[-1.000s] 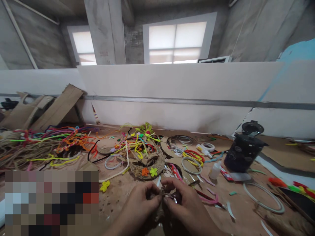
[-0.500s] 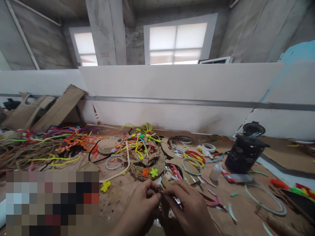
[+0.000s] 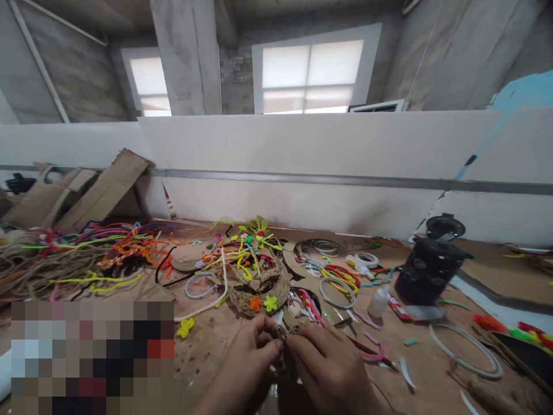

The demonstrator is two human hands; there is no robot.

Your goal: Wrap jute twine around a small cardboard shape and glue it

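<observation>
**Close fingertip work on a small brown piece [image 3: 282, 332]**

The left hand [image 3: 249, 353] and right hand [image 3: 329, 358] are clamping its edges between fingertips, at 5 o'clock from the twine-wrapped ring [image 3: 281, 286]. Shaping seems to be the step in hand; the next move is probably calling for steady left pinching and finer right-finger pressure.

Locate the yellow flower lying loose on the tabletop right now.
In the head view, the yellow flower lies on the brown tabletop left of centre, just below the cream cord and left of the left hand.
</observation>
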